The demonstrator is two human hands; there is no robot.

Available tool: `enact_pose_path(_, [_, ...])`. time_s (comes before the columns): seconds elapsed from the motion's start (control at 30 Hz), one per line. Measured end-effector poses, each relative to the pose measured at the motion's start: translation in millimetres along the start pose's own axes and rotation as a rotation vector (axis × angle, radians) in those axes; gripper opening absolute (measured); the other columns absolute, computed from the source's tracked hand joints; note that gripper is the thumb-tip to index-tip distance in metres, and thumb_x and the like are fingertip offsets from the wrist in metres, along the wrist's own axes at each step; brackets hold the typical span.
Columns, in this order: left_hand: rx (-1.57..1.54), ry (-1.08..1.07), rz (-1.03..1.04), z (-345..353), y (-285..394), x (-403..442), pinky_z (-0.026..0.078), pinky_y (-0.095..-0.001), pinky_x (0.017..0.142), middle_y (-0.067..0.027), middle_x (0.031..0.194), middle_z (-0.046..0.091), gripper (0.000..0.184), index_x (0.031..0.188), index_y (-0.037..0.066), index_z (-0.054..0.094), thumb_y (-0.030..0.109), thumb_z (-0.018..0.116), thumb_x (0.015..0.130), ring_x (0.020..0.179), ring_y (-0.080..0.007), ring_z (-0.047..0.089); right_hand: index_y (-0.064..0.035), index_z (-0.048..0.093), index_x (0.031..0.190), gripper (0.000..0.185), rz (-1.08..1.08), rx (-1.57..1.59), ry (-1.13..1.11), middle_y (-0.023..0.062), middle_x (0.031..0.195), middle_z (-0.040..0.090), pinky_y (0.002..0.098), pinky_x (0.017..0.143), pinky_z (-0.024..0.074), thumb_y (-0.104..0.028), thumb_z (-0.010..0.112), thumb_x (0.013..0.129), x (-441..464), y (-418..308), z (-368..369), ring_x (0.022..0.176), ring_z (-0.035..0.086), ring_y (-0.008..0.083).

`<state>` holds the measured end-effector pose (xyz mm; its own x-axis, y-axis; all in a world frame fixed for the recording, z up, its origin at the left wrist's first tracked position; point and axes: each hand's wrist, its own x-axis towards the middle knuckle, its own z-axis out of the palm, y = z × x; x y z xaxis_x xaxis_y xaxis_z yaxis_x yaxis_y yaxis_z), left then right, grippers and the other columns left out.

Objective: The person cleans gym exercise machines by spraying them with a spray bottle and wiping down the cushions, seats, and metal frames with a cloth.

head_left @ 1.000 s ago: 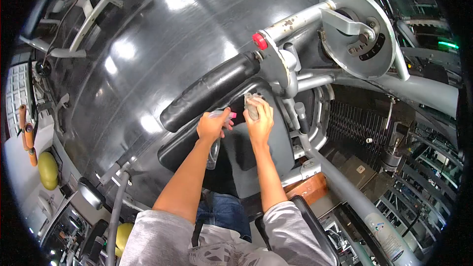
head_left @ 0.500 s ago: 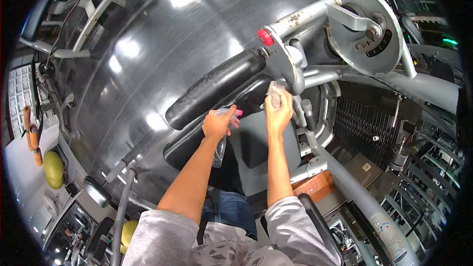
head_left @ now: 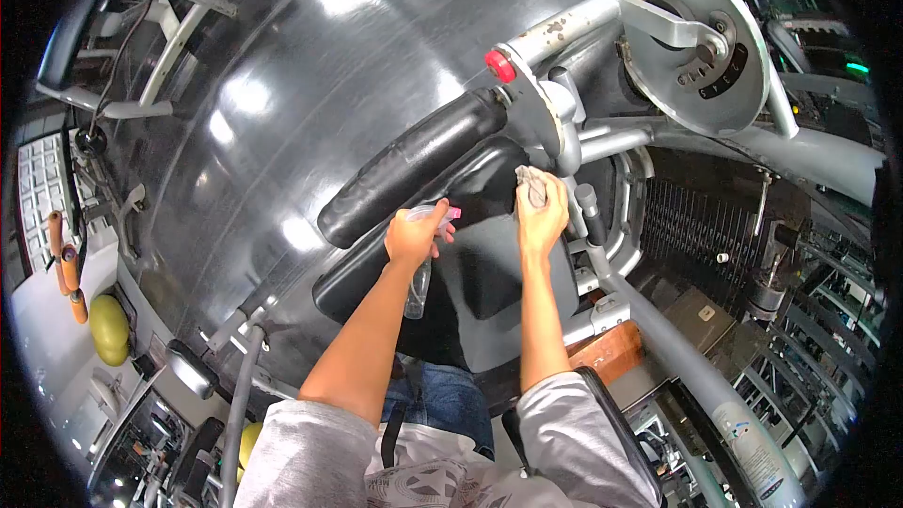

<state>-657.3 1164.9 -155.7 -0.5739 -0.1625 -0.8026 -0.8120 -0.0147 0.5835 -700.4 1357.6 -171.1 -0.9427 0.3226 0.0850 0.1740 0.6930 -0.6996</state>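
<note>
over the black padded seat (head_left: 480,268), the left hand (head_left: 412,237) grips a clear spray bottle (head_left: 417,292) by its neck, apparently keeping the pink nozzle (head_left: 454,214) ready, while the right hand (head_left: 543,221) bunches a cloth (head_left: 532,184) near the seat's edge, presumably for wiping.

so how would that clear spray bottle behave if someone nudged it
The spray bottle is probably light and a little squeezable, as its body looks like clear plastic, though I can't tell how full it is. It might tip easily if stood up and nudged, being slim with a pink spray head on top.
</note>
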Motion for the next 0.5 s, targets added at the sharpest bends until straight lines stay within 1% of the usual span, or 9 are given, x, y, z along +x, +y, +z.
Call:
enact_pose_path(0.03, [-0.001, -0.001, -0.001, 0.4, 0.7, -0.8, 0.044, -0.0249, 0.044, 0.0011, 0.065, 0.071, 0.043, 0.082, 0.008, 0.078, 0.05, 0.067, 0.088, 0.041, -0.0099, 0.057, -0.0149, 0.072, 0.105, 0.031, 0.048, 0.039, 0.057, 0.0049, 0.108, 0.067, 0.0399, 0.089, 0.05, -0.008, 0.074, 0.075, -0.4, -6.7, 5.1, 0.1, 0.061, 0.0286])
enact_pose_path(0.1, [0.006, 0.011, 0.027, 0.5, 2.0, -1.4, 0.045, -0.0242, 0.045, 0.0005, 0.065, 0.071, 0.044, 0.083, 0.008, 0.078, 0.05, 0.066, 0.088, 0.042, -0.01, 0.058, -0.0161, 0.072, 0.108, 0.035, 0.019, 0.067, 0.015, 0.0046, 0.112, 0.066, 0.0398, 0.09, 0.0493, -0.006, 0.076, 0.074, -5.9, -23.8, 12.6, 0.103, 0.06, 0.0283])
enact_pose_path(0.17, [0.051, 0.008, 0.014, -1.6, 1.3, 0.2, 0.046, -0.0239, 0.046, 0.0002, 0.065, 0.071, 0.044, 0.084, 0.008, 0.079, 0.05, 0.064, 0.088, 0.043, -0.0101, 0.059, -0.0178, 0.071, 0.108, 0.038, -0.092, 0.084, -0.078, 0.0037, 0.112, 0.066, 0.0403, 0.092, 0.049, -0.005, 0.077, 0.073, -13.3, -48.5, 16.3, 0.104, 0.059, 0.0279])
enact_pose_path(0.27, [0.171, 0.037, -0.024, -1.6, 3.6, 1.4, 0.046, -0.0237, 0.047, -0.0001, 0.065, 0.071, 0.043, 0.087, 0.01, 0.08, 0.049, 0.062, 0.089, 0.043, -0.0101, 0.058, -0.023, 0.072, 0.108, 0.041, -0.405, 0.145, -0.385, -0.0005, 0.112, 0.066, 0.0392, 0.092, 0.052, -0.006, 0.077, 0.071, -21.5, -51.9, 18.9, 0.103, 0.059, 0.0261])
enact_pose_path(0.3, [0.249, 0.069, -0.054, -2.1, 5.2, 1.5, 0.047, -0.0238, 0.047, -0.0001, 0.066, 0.071, 0.042, 0.088, 0.012, 0.08, 0.049, 0.061, 0.089, 0.043, -0.01, 0.058, -0.023, 0.072, 0.108, 0.041, -0.408, 0.146, -0.383, -0.0005, 0.112, 0.066, 0.0392, 0.092, 0.052, -0.006, 0.077, 0.071, -15.5, -51.6, 16.2, 0.103, 0.059, 0.0261])
enact_pose_path(0.37, [0.139, 0.026, -0.04, -0.6, 7.1, -1.0, 0.047, -0.0238, 0.047, 0.0002, 0.065, 0.071, 0.041, 0.088, 0.013, 0.08, 0.049, 0.061, 0.089, 0.042, -0.0098, 0.058, -0.024, 0.072, 0.108, 0.041, -0.475, -0.055, -0.495, -0.0013, 0.11, 0.066, 0.0377, 0.089, 0.0537, -0.007, 0.077, 0.071, 8.8, -47.2, 4.9, 0.103, 0.059, 0.0261])
enact_pose_path(0.4, [0.028, -0.018, -0.024, 0.1, 7.9, -1.1, 0.047, -0.0238, 0.047, 0.0005, 0.065, 0.071, 0.04, 0.087, 0.014, 0.08, 0.048, 0.061, 0.089, 0.042, -0.0097, 0.058, -0.0235, 0.073, 0.104, 0.037, -0.483, -0.022, -0.441, -0.0011, 0.108, 0.066, 0.0378, 0.087, 0.0544, -0.007, 0.078, 0.071, 20.3, -44.0, 4.3, 0.102, 0.059, 0.0267])
enact_pose_path(0.43, [0.019, -0.016, -0.025, -0.3, 7.2, -0.9, 0.047, -0.0238, 0.047, 0.0005, 0.065, 0.071, 0.04, 0.087, 0.014, 0.08, 0.048, 0.061, 0.089, 0.042, -0.0097, 0.058, -0.0223, 0.075, 0.1, 0.03, -0.471, -0.064, -0.402, -0.0009, 0.107, 0.066, 0.0388, 0.085, 0.0546, -0.01, 0.077, 0.073, 31.7, -46.1, 3.3, 0.099, 0.059, 0.0274])
enact_pose_path(0.5, [0.024, -0.026, 0.028, -0.5, 5.8, -1.5, 0.048, -0.0239, 0.047, 0.0009, 0.065, 0.071, 0.04, 0.086, 0.013, 0.08, 0.049, 0.061, 0.089, 0.043, -0.0092, 0.059, -0.0211, 0.075, 0.098, 0.027, -0.404, -0.19, -0.375, -0.0001, 0.105, 0.067, 0.0403, 0.085, 0.0546, -0.014, 0.077, 0.072, 47.0, -53.8, 6.0, 0.096, 0.059, 0.0291])
